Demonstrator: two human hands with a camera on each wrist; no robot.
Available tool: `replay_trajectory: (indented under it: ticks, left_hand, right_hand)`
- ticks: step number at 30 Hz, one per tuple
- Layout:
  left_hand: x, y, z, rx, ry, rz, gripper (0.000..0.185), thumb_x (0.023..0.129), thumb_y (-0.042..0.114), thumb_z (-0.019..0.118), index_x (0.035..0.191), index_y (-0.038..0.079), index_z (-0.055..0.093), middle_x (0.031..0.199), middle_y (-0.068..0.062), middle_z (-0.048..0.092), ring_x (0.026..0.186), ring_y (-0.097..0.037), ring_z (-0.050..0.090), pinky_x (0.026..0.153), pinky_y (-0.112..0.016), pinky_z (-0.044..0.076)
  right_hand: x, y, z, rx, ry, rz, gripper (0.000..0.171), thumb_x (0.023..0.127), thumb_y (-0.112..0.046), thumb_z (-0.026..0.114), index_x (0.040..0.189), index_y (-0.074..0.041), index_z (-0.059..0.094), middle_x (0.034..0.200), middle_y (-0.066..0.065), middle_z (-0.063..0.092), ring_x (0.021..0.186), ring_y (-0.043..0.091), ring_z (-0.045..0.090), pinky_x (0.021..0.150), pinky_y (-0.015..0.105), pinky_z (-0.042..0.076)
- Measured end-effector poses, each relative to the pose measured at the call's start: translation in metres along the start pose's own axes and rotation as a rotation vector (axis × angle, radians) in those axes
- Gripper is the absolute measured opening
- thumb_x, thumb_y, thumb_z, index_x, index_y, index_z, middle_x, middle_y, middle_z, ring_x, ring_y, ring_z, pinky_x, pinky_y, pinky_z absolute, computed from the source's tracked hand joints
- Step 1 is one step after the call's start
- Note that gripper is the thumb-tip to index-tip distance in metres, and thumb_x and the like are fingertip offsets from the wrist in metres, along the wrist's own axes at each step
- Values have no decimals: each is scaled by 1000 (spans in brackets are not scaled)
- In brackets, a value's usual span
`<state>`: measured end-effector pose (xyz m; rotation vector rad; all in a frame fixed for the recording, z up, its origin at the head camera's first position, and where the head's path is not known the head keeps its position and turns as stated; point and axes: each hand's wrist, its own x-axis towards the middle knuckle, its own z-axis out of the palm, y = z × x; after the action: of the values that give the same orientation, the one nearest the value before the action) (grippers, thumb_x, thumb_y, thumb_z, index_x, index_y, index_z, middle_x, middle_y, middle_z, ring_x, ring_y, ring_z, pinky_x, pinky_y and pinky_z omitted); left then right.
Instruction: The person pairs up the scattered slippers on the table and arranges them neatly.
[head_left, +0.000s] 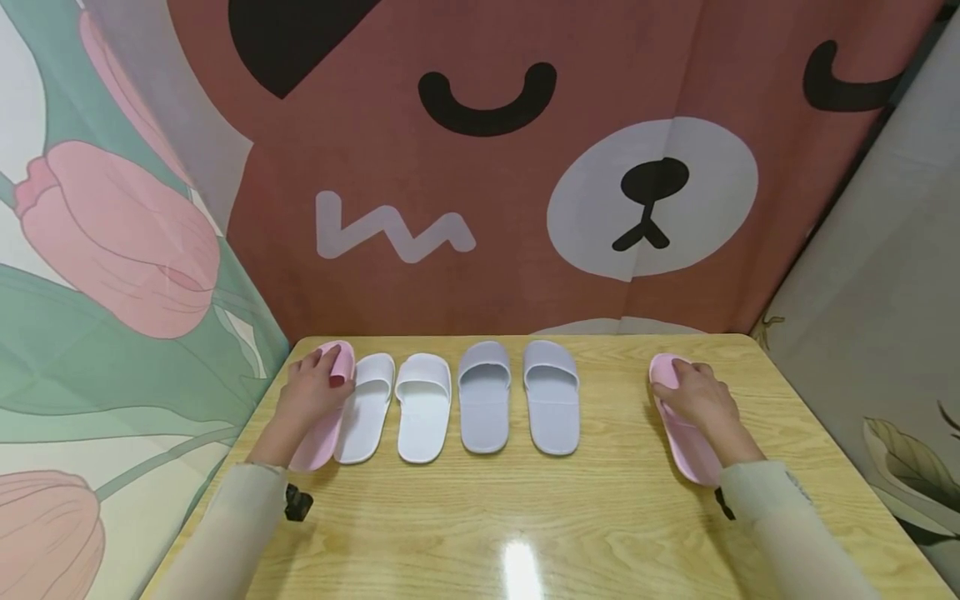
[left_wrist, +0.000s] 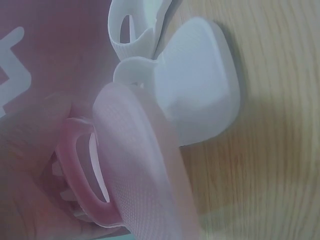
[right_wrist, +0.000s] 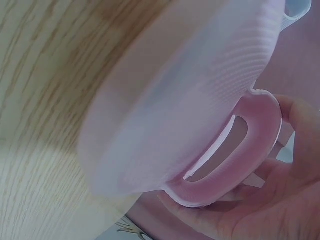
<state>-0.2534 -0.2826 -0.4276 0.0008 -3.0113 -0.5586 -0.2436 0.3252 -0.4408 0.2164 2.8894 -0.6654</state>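
Behind the wooden bench (head_left: 600, 517) hangs a large cloth with a cartoon bear face (head_left: 645, 200), and a cloth with pink tulips (head_left: 120, 242) covers the left side. On the bench lie six slippers in a row.

The left hand (head_left: 309, 397) holds the left pink slipper (head_left: 322, 433) at its toe end; the fingers (head_left: 318, 360) curl over the strap and the thumb side presses on it. This slipper stands tilted on its edge, and it touches the white slipper (head_left: 366, 408) just beside the fingers. In the left wrist view the pink strap (left_wrist: 82, 170) lies against the palm and the white slipper's sole (left_wrist: 200, 95) is right next to it.

The right hand (head_left: 697, 398) grips the right pink slipper (head_left: 693, 450), also at the toe end, with fingers curled round the strap (right_wrist: 235, 160). This slipper lies near the right edge of the bench, well apart from the others.

Between the two hands rest a second white slipper (head_left: 423, 407) and two grey slippers (head_left: 483, 397) (head_left: 552, 397), all flat, toes pointing away from the person. Both arms wear pale sleeves (head_left: 225, 533).
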Motion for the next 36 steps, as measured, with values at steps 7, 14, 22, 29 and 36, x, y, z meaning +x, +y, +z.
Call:
replay_trajectory:
  ticks: [7, 14, 22, 29, 36]
  left_hand:
    - [2, 2, 1, 3, 1, 4, 79, 94, 39, 62, 159, 8, 29, 158, -33, 24, 140, -57, 22, 99, -77, 33]
    - [4, 9, 0, 6, 9, 19, 78, 94, 39, 62, 158, 8, 31, 158, -32, 25, 140, -57, 24, 98, -77, 35]
    - [6, 13, 1, 5, 17, 33, 78, 94, 39, 62, 159, 8, 30, 158, -32, 26, 140, -57, 23, 99, -77, 34]
    - [5, 16, 2, 4, 12, 37, 79, 93, 39, 62, 159, 8, 31, 158, -32, 26, 140, -56, 24, 99, -76, 36]
    - [6, 21, 5, 1, 10, 45, 79, 93, 39, 63, 158, 8, 31, 157, -32, 27, 139, -57, 24, 99, -76, 36]
  right_hand:
    - [0, -2, -2, 4, 2, 3, 91, 97, -55, 51, 161, -1, 13, 154, 41, 13, 129, 68, 26, 97, 77, 33]
    - [0, -3, -3, -6, 10, -13, 90, 98, -54, 51, 160, 1, 15, 153, 42, 14, 128, 69, 27, 97, 76, 34]
    - [2, -3, -3, -6, 13, -8, 91, 97, -55, 51, 160, 0, 15, 154, 41, 14, 129, 69, 26, 97, 77, 33]
    - [1, -3, -2, -2, 9, -15, 91, 98, -56, 50, 160, 0, 15, 154, 42, 13, 128, 69, 26, 97, 77, 33]
    - [-1, -3, 0, 3, 14, -27, 90, 98, -54, 51, 159, 2, 16, 152, 43, 15, 127, 69, 27, 97, 77, 33]
